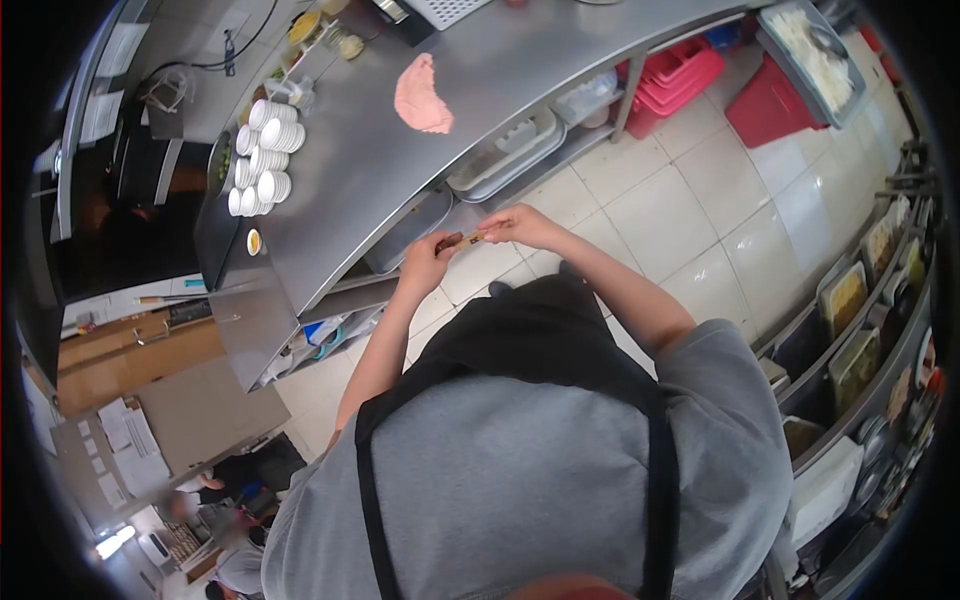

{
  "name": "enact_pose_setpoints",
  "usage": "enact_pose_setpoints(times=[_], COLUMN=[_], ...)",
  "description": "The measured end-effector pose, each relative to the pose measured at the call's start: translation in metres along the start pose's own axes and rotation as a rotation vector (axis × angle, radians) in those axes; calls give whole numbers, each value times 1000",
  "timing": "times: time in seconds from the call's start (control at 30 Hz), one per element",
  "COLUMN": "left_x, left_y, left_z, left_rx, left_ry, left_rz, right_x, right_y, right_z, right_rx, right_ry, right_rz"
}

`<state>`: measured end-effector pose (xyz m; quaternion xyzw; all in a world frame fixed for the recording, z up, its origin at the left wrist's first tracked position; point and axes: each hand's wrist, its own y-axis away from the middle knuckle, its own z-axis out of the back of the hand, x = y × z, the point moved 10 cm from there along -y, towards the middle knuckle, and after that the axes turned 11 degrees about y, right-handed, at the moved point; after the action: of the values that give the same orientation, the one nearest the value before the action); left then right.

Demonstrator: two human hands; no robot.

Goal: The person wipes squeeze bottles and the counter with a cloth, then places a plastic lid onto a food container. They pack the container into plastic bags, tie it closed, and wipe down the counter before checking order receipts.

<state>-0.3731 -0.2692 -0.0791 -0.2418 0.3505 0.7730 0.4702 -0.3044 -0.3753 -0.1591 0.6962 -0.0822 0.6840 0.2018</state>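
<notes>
Between my two hands, in front of the black apron, is a small tan strip (470,240) with dark marks, too small to make out fully. My left hand (430,258) pinches its left end, and my right hand (512,228) has its fingers closed on the right end. Both hands are over the floor, just off the front edge of the steel counter (350,190). A pink cloth (423,95) lies crumpled on the counter beyond them.
Stacked white cups (268,150) and a small cup with yellow contents (254,242) stand on the counter's left. Trays (510,155) fill the shelf below. Red bins (770,105) stand at upper right. Food containers (843,300) line the right side. People are at lower left.
</notes>
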Motion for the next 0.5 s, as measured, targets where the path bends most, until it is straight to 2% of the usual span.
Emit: enact_pose_setpoints(times=[0.13,0.3,0.33,0.4,0.5], left_x=[-4,-7,-10,-11,0], left_y=[-12,-15,-17,-19,-10], left_z=[-40,-63,-53,-34,-9], left_rx=[163,240,171,78,21], left_ry=[18,103,125,166,283], left_rz=[32,94,76,38,105], right_x=[-15,-34,-39,-68,-111], right_y=[14,32,33,34,29], right_z=[21,39,46,82,146], right_rx=[-95,-73,-80,-241,-457], right_ry=[66,-85,-95,-249,-122], right_rz=[105,-1,2,-61,-143])
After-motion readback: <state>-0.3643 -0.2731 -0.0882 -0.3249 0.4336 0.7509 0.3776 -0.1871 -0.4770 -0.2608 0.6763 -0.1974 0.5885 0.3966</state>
